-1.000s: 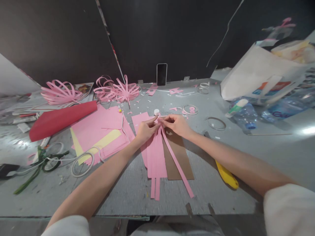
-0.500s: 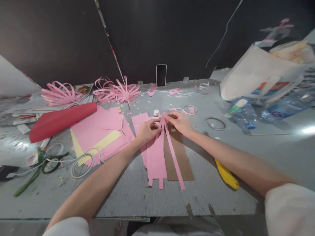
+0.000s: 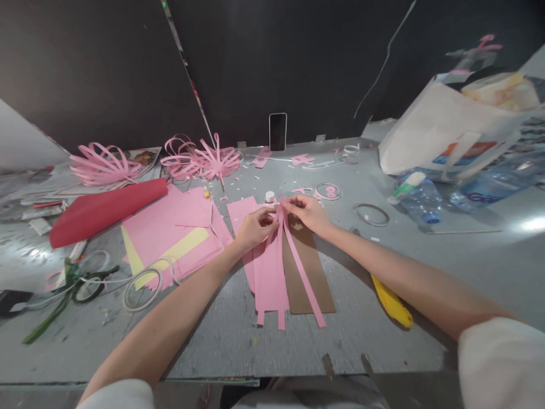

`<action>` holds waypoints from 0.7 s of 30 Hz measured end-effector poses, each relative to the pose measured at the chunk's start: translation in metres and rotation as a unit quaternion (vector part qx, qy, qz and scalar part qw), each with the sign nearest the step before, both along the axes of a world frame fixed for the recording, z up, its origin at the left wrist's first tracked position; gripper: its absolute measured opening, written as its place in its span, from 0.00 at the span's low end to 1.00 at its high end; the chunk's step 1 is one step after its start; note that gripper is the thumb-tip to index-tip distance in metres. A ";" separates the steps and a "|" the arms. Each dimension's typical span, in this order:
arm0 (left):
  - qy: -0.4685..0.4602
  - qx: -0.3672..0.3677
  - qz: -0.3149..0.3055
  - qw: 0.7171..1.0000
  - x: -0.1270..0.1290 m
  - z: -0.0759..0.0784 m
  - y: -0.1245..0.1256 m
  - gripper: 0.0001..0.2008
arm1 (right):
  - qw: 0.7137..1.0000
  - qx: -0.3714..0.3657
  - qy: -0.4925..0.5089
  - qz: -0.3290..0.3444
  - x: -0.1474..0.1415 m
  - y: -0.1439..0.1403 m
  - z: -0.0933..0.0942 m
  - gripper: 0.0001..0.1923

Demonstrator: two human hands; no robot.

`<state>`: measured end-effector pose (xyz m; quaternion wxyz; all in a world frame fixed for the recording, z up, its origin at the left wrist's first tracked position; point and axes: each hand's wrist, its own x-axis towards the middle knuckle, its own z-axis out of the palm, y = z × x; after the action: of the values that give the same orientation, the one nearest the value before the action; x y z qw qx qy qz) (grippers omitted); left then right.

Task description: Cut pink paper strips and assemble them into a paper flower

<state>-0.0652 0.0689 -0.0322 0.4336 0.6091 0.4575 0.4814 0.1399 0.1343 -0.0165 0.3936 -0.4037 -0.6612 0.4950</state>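
Big grey table [image 3: 426,250] covered in craft mess, with a white paper bag [image 3: 443,136] at the far right and a stack of pink and yellow sheets [image 3: 170,233] on the left beside a red paper roll [image 3: 102,210]. Middle of the table there's a brown card [image 3: 310,272] with a bunch of pink paper strips [image 3: 270,272] lying partly over it, fanning out toward the near edge. Left hand [image 3: 254,226] and right hand [image 3: 307,211] are close together at the far end of the strips, both pinching the gathered tops. A little white cap [image 3: 269,196] sits just behind the fingers.
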 end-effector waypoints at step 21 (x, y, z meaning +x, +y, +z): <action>-0.028 -0.010 0.054 0.998 -0.002 0.002 0.002 0.19 | 0.993 0.019 -0.014 0.112 -0.004 -0.008 0.005 0.27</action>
<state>-0.0670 0.0714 -0.0306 0.4259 0.5654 0.4821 0.5163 0.1358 0.1260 -0.0116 0.3336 -0.3262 -0.7170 0.5178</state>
